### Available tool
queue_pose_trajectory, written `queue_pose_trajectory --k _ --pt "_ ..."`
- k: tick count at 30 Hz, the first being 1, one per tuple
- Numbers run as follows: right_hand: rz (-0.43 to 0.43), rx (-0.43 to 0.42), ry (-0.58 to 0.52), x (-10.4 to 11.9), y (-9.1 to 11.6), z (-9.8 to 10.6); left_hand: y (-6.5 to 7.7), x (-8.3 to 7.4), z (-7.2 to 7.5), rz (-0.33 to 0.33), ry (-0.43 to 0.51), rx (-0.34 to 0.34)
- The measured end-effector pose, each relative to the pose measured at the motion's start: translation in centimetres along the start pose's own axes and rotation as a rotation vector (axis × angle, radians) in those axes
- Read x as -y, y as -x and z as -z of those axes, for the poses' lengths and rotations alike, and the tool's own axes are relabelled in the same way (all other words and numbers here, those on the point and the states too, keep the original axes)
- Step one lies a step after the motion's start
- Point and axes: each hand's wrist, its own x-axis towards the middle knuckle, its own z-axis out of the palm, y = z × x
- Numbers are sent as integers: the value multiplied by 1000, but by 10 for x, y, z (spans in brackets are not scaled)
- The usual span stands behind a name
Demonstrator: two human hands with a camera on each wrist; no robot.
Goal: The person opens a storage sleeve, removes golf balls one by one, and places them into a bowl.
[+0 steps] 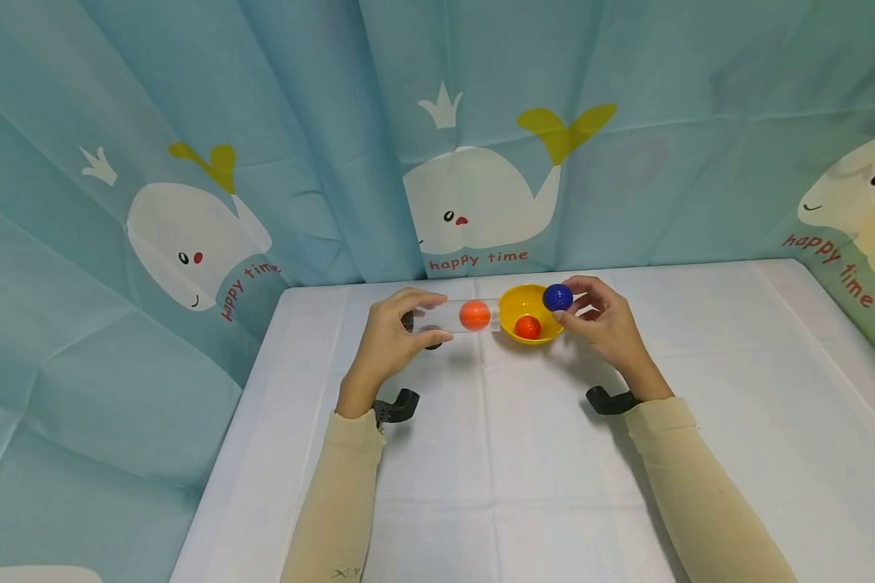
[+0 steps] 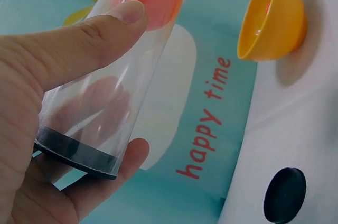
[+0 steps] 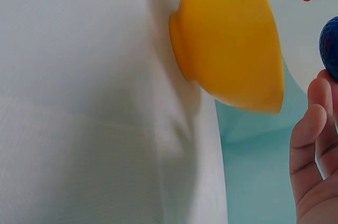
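My left hand (image 1: pixel 397 328) grips a clear tube (image 2: pixel 100 108) by its black-capped end, fingers and thumb curled round it. Inside the tube, toward its other end, is an orange ball (image 1: pixel 475 315). The tube lies roughly sideways, its far end close to the yellow bowl (image 1: pixel 509 301). A red-orange ball (image 1: pixel 528 327) rests in the bowl. Above the bowl's right rim, my right hand (image 1: pixel 607 322) pinches a dark blue ball (image 1: pixel 557 297) between thumb and fingertips. In the right wrist view only part of the blue ball (image 3: pixel 330 49) shows.
A loose black cap (image 2: pixel 285 196) lies on the white-covered table (image 1: pixel 496 470), partly hidden below my left hand in the head view. Behind the table hangs a blue-green curtain (image 1: pixel 321 97) with whale prints. Both wrists wear black camera mounts.
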Motion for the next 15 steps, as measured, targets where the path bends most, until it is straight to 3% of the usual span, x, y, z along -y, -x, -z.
queue_pose_trajectory --k 15 --pt "-38 -18 67 -18 -1 4 0 2 0 -6 34 -2"
